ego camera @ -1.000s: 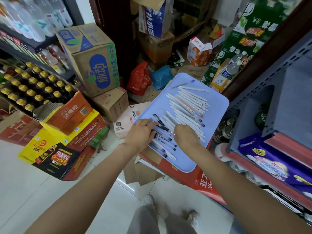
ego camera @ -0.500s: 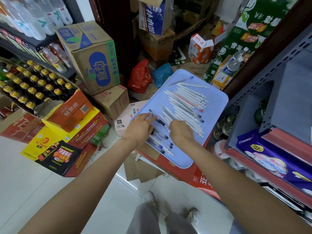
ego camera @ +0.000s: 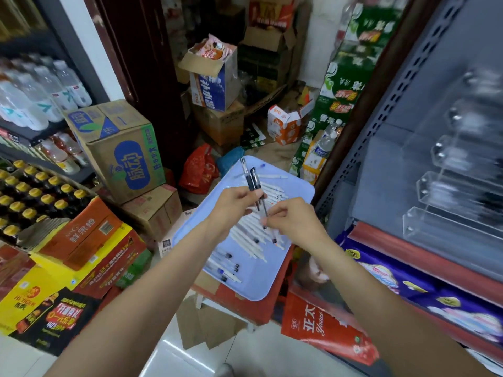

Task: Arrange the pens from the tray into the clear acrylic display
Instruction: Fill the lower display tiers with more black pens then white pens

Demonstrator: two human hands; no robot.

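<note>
I hold two black-capped pens (ego camera: 253, 183) in my left hand (ego camera: 234, 204) – right hand (ego camera: 292, 217) pinching their tips – and should square them before the acrylic display (ego camera: 449, 202).

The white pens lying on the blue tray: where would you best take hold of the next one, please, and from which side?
Probably mid-barrel, pinched from above. The white pens lie flat and side by side on the blue tray, nearly parallel, so only their top faces are free. I'd start at the outer edge of the row, where one flank is open. Both hands are busy: the left hand and right hand hold two black pens.
</note>
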